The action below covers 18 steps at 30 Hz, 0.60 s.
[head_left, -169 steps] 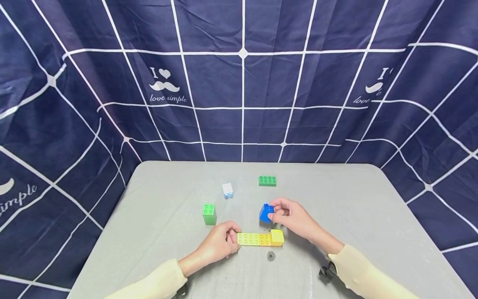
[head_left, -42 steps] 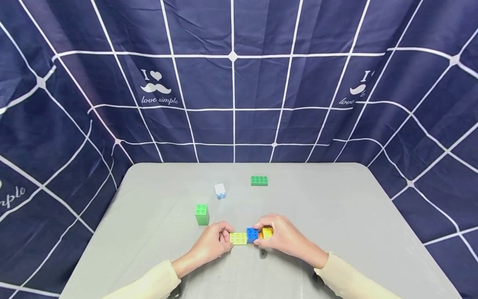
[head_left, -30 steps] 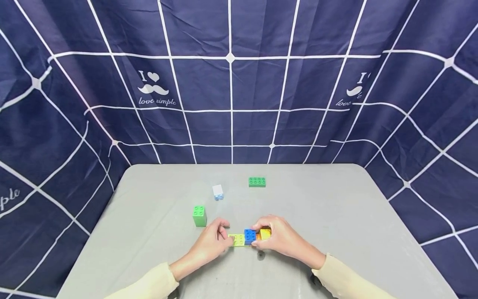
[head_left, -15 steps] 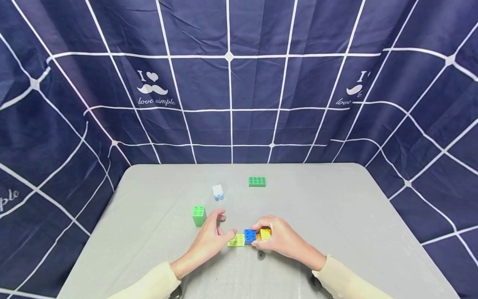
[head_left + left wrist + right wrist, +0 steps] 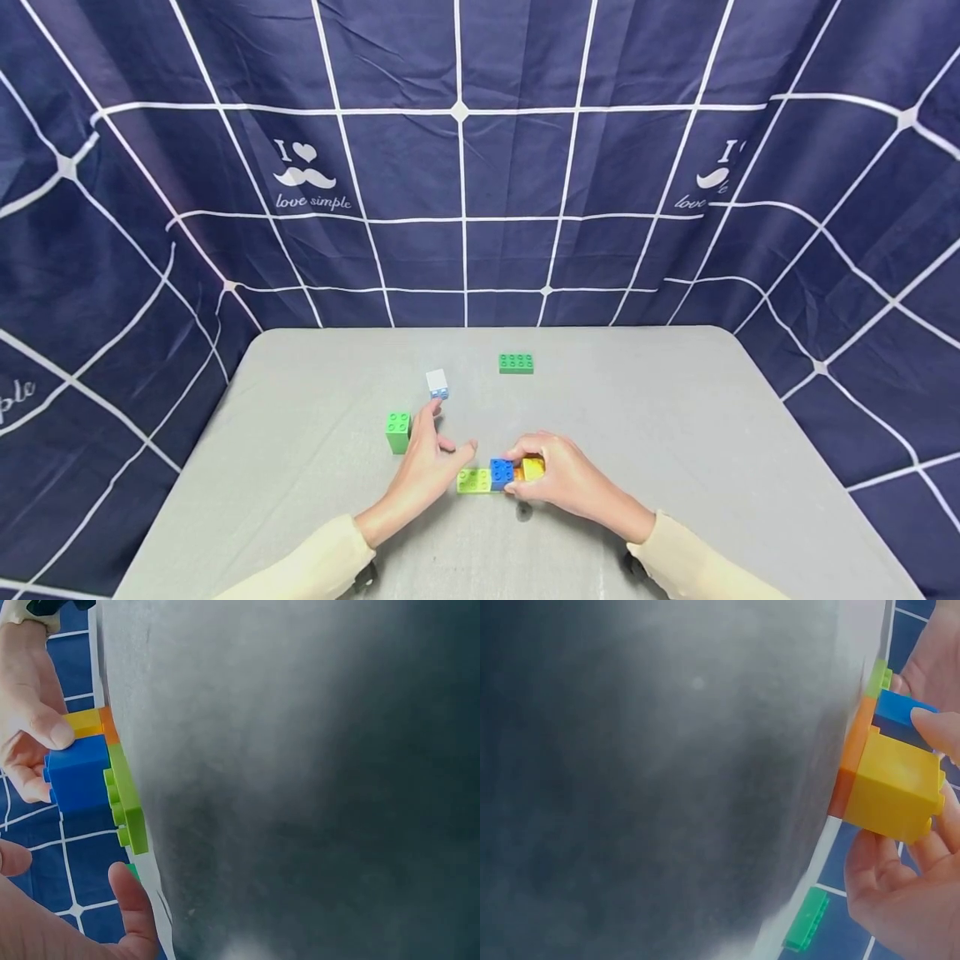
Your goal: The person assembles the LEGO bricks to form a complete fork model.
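In the head view my right hand (image 5: 564, 482) pinches the blue block (image 5: 502, 473), which stands on a flat strip of a lime plate (image 5: 472, 481) and an orange one. A yellow block (image 5: 897, 784) sits on the orange plate (image 5: 855, 750) beside the blue block, under my right palm. My left hand (image 5: 422, 468) is off the strip, fingers spread and extended forward, holding nothing. Its fingertips are just in front of the white and light-blue block (image 5: 437, 383); whether they touch it I cannot tell. Left of that hand stands a tall green block (image 5: 398, 432).
A flat dark-green brick (image 5: 516, 363) lies farther back on the grey table (image 5: 637, 400). Behind and at the sides of the table hangs a dark blue curtain (image 5: 517, 167) with white lines.
My left hand has let go of the lime plate's left end and moved forward, its fingers spreading. Earlier my right hand brought the blue block from above the strip down onto it.
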Tool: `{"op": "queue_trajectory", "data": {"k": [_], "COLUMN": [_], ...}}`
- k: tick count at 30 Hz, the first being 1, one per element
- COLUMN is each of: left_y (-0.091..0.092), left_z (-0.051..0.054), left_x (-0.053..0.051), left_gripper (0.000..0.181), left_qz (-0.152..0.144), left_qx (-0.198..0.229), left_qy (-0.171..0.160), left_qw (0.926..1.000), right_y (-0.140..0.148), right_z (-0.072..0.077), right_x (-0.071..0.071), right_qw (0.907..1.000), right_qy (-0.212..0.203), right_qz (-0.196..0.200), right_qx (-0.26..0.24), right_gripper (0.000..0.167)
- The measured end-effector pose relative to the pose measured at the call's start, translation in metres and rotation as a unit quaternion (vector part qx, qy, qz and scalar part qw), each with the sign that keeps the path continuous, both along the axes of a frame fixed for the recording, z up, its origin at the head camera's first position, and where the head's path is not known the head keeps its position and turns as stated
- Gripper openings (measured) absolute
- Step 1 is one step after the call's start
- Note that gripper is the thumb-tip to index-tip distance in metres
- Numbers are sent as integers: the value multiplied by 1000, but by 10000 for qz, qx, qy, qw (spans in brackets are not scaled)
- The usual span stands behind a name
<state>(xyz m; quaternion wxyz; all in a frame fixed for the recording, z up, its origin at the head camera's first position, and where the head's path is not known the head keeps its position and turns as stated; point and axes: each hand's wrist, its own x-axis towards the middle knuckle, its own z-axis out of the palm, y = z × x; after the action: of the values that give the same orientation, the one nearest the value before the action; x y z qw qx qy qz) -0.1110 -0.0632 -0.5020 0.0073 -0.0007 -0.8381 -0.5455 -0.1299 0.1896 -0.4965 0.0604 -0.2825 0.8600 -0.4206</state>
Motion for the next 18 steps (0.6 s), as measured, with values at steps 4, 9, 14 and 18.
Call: {"op": "queue_trajectory", "data": {"k": [4, 9, 14, 18], "left_y": [3, 12, 17, 17], "left_z": [1, 2, 1, -1], "left_x": [-5, -17, -26, -29], "left_gripper": [98, 100, 104, 105], "left_qz": [158, 543, 864, 921], "left_qx": [-20, -24, 207, 310], "left_qy": [6, 6, 47, 94], "left_qw": [9999, 9985, 9960, 9952], "right_y": [0, 1, 0, 0], "right_z": [-2, -1, 1, 2], "right_x": [0, -1, 0, 1], "right_qw": [9999, 9999, 9999, 9999], "right_qy": [100, 88, 16, -32], "right_qz": [41, 43, 24, 38], "right_qx": [-54, -102, -117, -128], "right_gripper": [29, 29, 30, 30]}}
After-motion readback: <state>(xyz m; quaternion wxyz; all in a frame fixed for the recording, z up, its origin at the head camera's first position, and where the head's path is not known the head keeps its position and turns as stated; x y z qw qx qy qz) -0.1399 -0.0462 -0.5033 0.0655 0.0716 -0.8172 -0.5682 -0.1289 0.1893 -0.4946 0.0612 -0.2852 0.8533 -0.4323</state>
